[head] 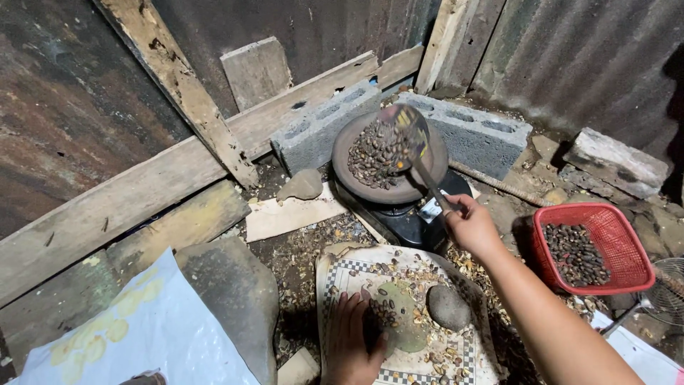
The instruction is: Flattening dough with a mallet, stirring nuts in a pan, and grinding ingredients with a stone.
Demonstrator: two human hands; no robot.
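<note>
Head view: the right hand (472, 227) is stretched forward, arm extended, fingers clamped round a spatula (412, 146) whose blade is held over the nuts (374, 158) in the pan (356, 139) on the burner (406, 221). The left hand (354, 341) is pressed flat, fingers spread, on nuts on the checkered mat (342, 274) beside a stone (448, 307).
</note>
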